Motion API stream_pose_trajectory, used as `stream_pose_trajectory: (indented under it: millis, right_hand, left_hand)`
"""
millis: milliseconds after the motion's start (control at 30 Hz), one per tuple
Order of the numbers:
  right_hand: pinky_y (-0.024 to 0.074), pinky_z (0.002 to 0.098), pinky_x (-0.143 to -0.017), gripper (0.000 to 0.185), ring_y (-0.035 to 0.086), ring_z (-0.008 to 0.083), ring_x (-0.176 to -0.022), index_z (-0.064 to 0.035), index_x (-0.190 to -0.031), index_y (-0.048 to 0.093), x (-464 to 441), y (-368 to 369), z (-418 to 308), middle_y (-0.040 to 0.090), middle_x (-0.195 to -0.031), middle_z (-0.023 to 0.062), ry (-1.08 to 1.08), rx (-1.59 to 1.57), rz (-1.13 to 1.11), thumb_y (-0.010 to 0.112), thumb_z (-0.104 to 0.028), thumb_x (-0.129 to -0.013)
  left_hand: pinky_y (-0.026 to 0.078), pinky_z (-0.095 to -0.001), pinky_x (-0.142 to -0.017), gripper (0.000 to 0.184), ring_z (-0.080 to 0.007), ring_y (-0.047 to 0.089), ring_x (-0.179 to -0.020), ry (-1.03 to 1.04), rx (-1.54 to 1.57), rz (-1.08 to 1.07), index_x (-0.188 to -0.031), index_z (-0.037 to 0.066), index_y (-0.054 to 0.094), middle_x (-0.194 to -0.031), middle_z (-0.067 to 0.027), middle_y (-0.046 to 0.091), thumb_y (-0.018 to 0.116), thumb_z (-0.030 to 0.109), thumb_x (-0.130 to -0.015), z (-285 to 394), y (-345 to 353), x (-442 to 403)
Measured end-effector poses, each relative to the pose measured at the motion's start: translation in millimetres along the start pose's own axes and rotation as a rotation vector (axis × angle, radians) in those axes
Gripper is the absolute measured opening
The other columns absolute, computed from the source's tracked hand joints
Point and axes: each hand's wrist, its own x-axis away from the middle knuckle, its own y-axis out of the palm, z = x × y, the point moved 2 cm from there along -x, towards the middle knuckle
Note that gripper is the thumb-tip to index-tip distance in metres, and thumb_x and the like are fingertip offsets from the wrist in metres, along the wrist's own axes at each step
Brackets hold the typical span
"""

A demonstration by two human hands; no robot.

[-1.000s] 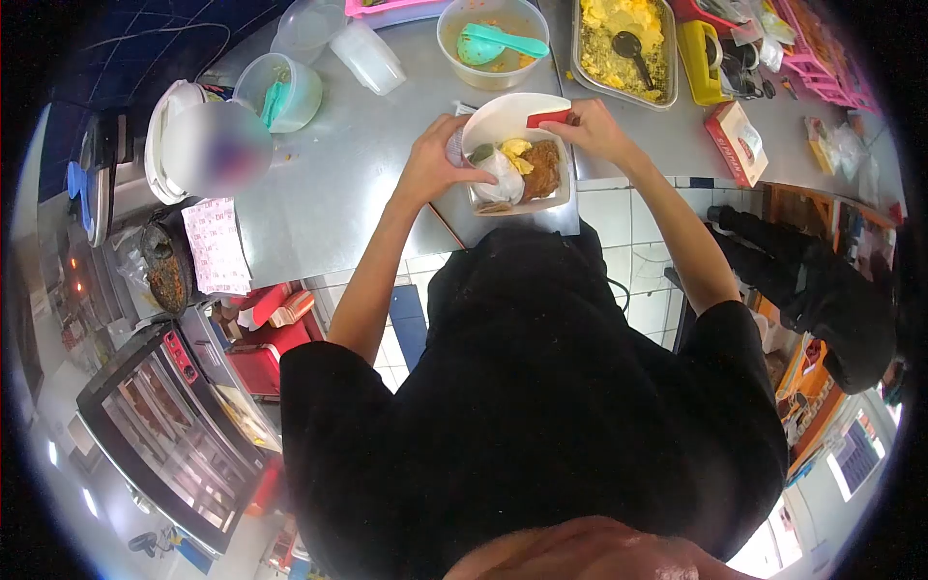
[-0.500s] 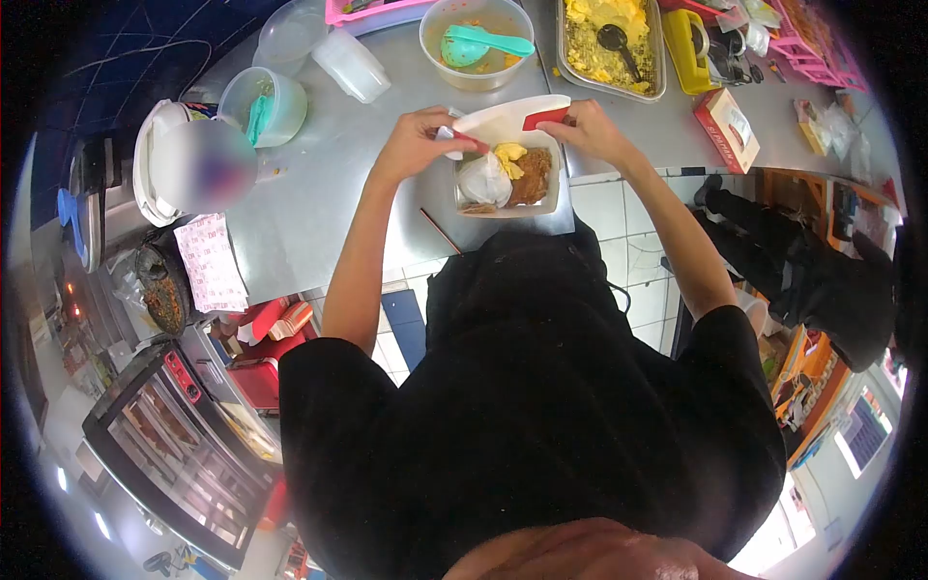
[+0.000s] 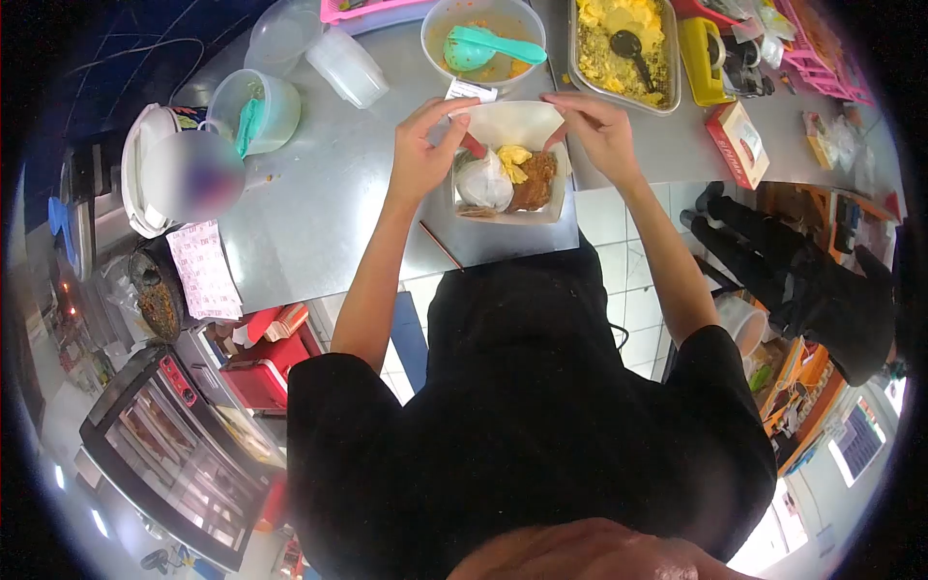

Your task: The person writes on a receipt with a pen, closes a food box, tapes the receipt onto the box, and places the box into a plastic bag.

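A paper food box (image 3: 559,208) stands on the steel counter with its lid raised at the back. Inside lie a white wrapped bundle (image 3: 483,186), a yellow piece of food that looks like egg (image 3: 516,162) and a brown fried piece (image 3: 537,186). My left hand (image 3: 427,145) pinches the box at its back left corner, beside a red side flap. At the back right corner, my right hand (image 3: 601,133) grips the lid edge, fingers on top. A white printed slip (image 3: 471,91) sits just behind the lid, close to my left fingertips.
Behind the box are a tub with a turquoise scoop (image 3: 469,48) and a tray of yellow food (image 3: 619,72). A closed red-and-white box (image 3: 738,145) stands right. A thin brown stick (image 3: 442,246) lies near the counter's front edge. Another person in black (image 3: 802,261) is at right.
Both hands have shifted on the box: the left has moved up to the lid's back corner, the right slightly right. The lid stands more upright, and the white slip now shows behind it.
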Motion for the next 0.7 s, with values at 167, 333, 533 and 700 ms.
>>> stream_pose_trajectory:
  millis: [167, 333, 533, 700]
  right_hand:
    - [0.0606, 0.0350, -0.092, 0.034, 0.079, 0.0247, -0.105, -0.0114, -0.128, 0.081, 2, -10, -3, 0.080, -0.120, 0.0122, -0.296, 0.322, -0.002, 0.064, -0.001, -0.101]
    - [0.0606, 0.0358, -0.094, 0.047, 0.077, 0.0274, -0.106, -0.0143, -0.130, 0.081, 8, -11, -3, 0.078, -0.125, 0.0133, -0.369, 0.415, -0.002, 0.063, 0.007, -0.093]
    - [0.0603, 0.0348, -0.093, 0.042, 0.076, 0.0259, -0.107, -0.0138, -0.130, 0.081, 9, -11, -5, 0.078, -0.124, 0.0128, -0.415, 0.465, 0.007, 0.066, 0.003, -0.094]
    - [0.0591, 0.0306, -0.090, 0.028, 0.075, 0.0184, -0.104, -0.0085, -0.128, 0.081, 6, -11, -3, 0.080, -0.120, 0.0091, -0.142, 0.171, -0.014, 0.073, -0.013, -0.102]
  left_hand:
    - [0.057, -0.0305, -0.082, 0.023, -0.0191, 0.073, -0.088, 0.175, -0.202, -0.009, -0.116, 0.003, 0.082, -0.100, -0.0117, 0.079, 0.067, -0.001, -0.100, -1, -1, -7]
    - [0.058, -0.0322, -0.074, 0.012, -0.0213, 0.075, -0.082, 0.174, -0.296, -0.027, -0.106, 0.005, 0.084, -0.092, -0.0109, 0.078, 0.076, 0.008, -0.097, 6, 11, -7]
    - [0.058, -0.0327, -0.071, 0.017, -0.0220, 0.075, -0.078, 0.065, -0.249, -0.098, -0.105, 0.004, 0.084, -0.092, -0.0113, 0.079, 0.080, 0.019, -0.098, 4, 20, -9]
    - [0.059, -0.0354, -0.078, 0.029, -0.0270, 0.075, -0.082, -0.063, -0.296, -0.299, -0.111, 0.003, 0.082, -0.102, -0.0126, 0.080, 0.073, 0.030, -0.104, 17, 12, -20]
